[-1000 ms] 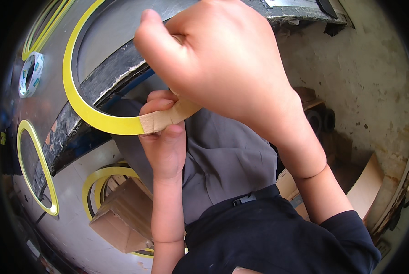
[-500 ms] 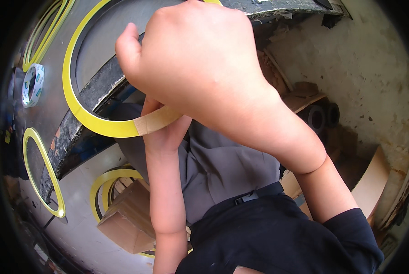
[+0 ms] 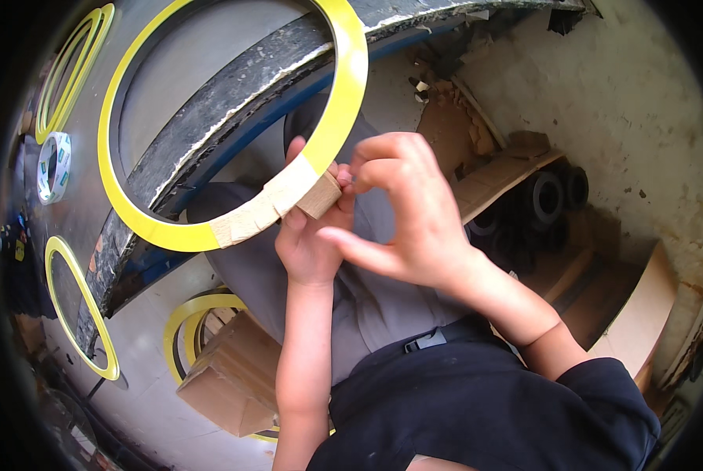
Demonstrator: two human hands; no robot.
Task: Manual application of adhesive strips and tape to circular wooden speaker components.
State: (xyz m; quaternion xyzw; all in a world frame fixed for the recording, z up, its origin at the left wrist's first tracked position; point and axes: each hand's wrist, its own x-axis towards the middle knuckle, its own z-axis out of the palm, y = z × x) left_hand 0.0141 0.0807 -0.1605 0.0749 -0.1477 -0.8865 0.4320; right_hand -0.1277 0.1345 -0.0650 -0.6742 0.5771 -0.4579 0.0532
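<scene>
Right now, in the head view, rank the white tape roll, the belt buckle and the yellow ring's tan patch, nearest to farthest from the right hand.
1. Tan patch: left of the right hand.
2. Belt buckle: below the hand, at the waist.
3. Tape roll: at far left.

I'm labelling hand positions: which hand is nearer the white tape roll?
Left. The left hand, gripping the yellow ring, is right of the tape roll; the right hand is farther right.

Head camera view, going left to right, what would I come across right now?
White tape roll → large yellow ring → right hand → black rings → curved cardboard panel.
</scene>
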